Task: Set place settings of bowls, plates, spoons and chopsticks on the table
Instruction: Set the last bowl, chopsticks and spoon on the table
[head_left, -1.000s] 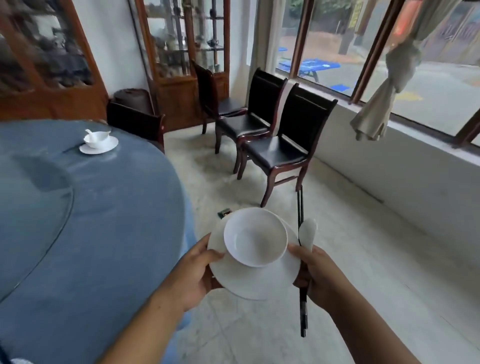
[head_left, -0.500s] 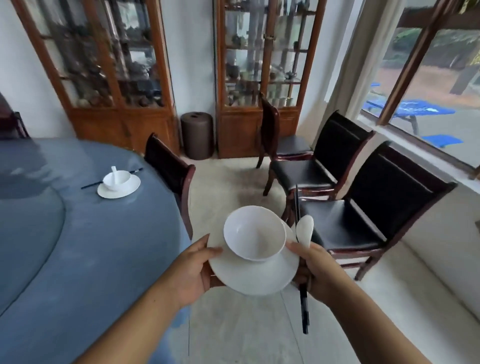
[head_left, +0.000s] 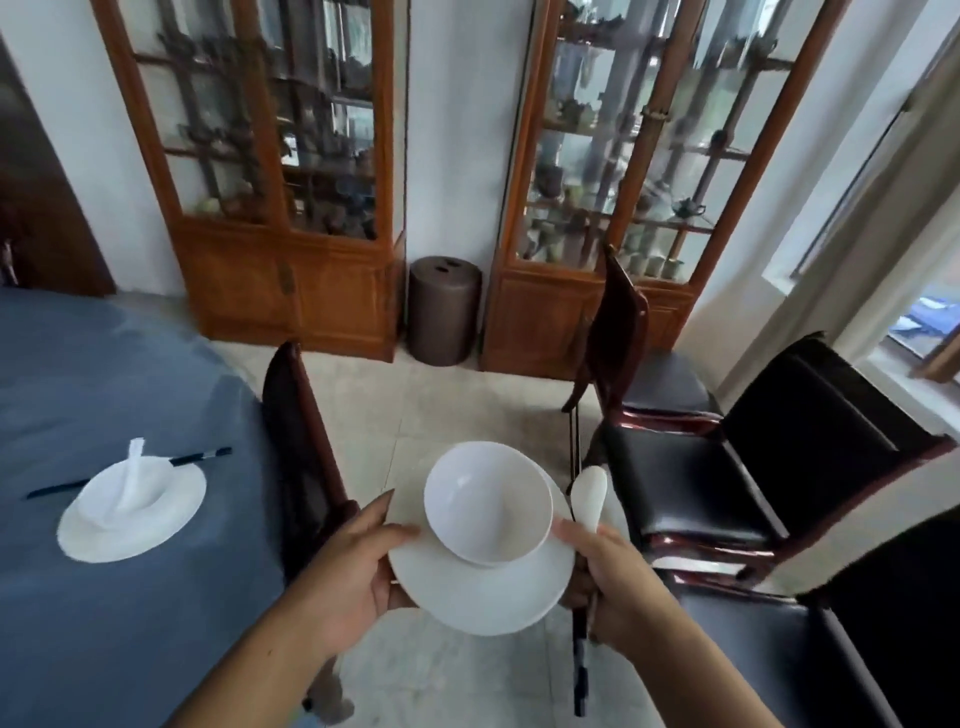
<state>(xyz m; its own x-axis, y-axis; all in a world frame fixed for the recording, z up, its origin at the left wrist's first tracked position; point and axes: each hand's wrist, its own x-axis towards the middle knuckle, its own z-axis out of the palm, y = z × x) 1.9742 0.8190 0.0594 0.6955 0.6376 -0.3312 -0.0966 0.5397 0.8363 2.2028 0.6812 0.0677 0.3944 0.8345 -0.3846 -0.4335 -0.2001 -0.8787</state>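
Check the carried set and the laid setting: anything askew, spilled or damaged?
Nothing spilled or broken. The one oddity: the carried bowl sits off-centre on its plate, toward the far rim. The laid setting looks orderly, though blurred.

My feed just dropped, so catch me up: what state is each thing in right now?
left hand: grips held plate's left rim.
right hand: grips its right rim, spoon and chopsticks.
held bowl: upright, empty, on held plate.
held plate: in the air, not yet set down.
laid setting: complete, resting on blue table.
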